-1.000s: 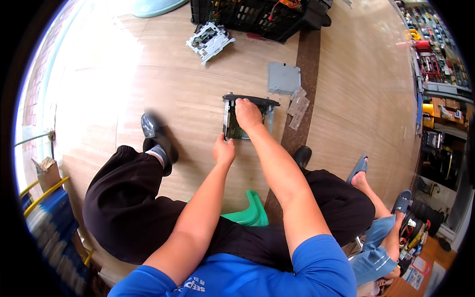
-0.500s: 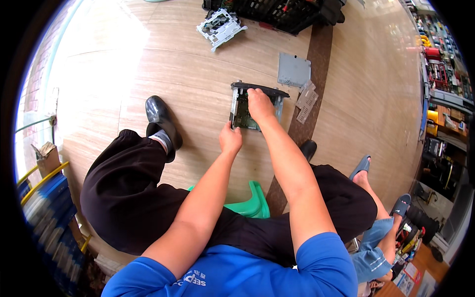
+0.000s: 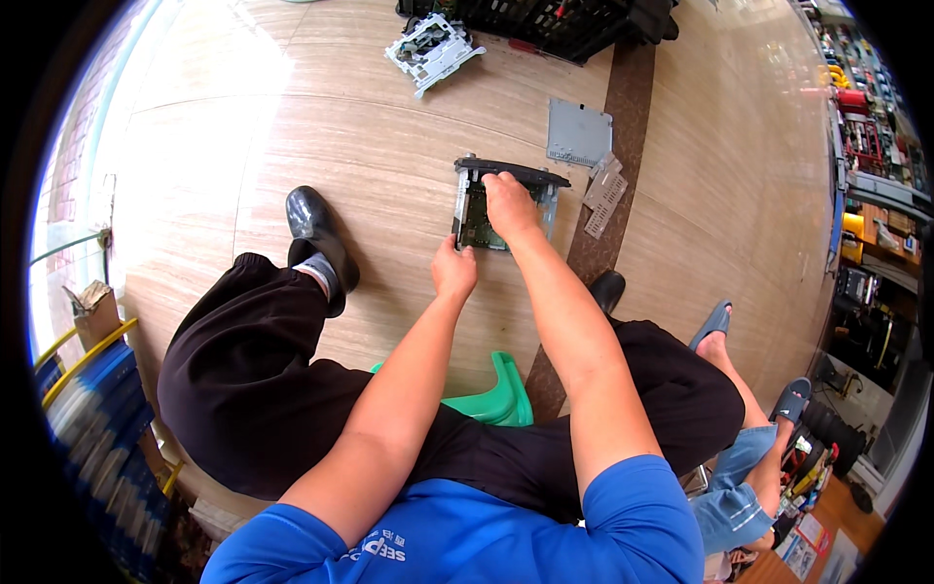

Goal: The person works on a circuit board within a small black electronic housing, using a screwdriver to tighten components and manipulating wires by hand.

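Observation:
An opened electronic unit with a metal frame, a black front panel and a green circuit board inside lies on the wooden floor between my feet. My right hand rests on top of it, fingers curled over the board and front edge. My left hand grips the unit's near left corner. A grey metal cover plate and small perforated metal pieces lie just right of the unit.
Another dismantled metal mechanism lies at the far side beside a black crate. I sit on a green stool; my black shoe is to the left. Another person's legs in blue sandals are at right. Shelves line the right edge.
My view has shifted, so the unit sits lower in the picture. Both hands stay on the unit, the right hand moving slightly over its top.

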`<state>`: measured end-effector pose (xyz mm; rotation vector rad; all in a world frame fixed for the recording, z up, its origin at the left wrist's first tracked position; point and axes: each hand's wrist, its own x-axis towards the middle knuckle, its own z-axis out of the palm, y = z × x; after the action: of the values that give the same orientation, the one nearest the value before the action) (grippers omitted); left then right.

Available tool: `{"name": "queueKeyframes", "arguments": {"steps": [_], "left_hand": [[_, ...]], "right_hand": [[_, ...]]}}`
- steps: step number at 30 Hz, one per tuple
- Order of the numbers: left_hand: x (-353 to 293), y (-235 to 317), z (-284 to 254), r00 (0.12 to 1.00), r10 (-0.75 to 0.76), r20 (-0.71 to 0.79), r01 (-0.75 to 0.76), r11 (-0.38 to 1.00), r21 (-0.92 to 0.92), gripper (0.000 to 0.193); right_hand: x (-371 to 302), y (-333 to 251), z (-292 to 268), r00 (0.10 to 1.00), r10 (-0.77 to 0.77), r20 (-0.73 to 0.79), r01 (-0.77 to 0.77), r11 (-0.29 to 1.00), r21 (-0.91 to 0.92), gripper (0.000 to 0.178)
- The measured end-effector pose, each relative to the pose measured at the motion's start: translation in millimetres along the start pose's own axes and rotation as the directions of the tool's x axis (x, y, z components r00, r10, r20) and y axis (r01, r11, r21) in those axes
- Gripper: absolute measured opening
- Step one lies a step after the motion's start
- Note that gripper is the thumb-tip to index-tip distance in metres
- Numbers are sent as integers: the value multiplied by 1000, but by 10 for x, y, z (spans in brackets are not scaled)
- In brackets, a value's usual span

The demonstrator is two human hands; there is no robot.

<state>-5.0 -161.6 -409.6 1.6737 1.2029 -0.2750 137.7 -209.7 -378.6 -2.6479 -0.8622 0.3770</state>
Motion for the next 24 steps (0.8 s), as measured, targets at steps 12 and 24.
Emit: {"name": "queueKeyframes", "arguments": {"steps": [12, 24], "left_hand": [[-15, 28, -20, 999, -31, 13, 31, 1000, -5, 46], [-25, 39, -11, 1000, -30, 10, 30, 999, -24, 46]], "right_hand": [[16, -2, 42, 1000, -3, 14, 3, 1000, -20, 12], [35, 5, 52, 1000, 3, 15, -3, 999, -54, 13]]}}
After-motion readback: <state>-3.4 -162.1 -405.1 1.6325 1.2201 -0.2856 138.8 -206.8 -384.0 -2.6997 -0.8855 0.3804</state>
